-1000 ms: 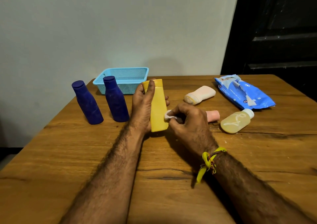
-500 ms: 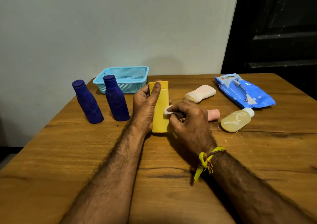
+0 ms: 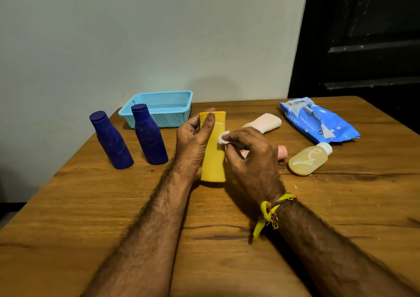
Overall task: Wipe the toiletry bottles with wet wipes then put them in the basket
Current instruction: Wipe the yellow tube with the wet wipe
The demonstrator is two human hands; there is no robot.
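Basket (image 3: 159,110) holds nothing visible; no bottle placed yet. Left hand (image 3: 193,142) grip clasps yellow bottle (image 3: 213,155), upright on worktop (image 3: 113,205). Right hand (image 3: 247,153) pinches wipe (image 3: 223,137) against it. Five other bottles wait on worktop.

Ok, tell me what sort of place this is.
Probably a room in a home, not a workshop or lab: a worn wooden table pushed against a plain painted wall, a dark panelled door beside it, and household toiletry bottles such as the yellow bottle set out near a blue basket.
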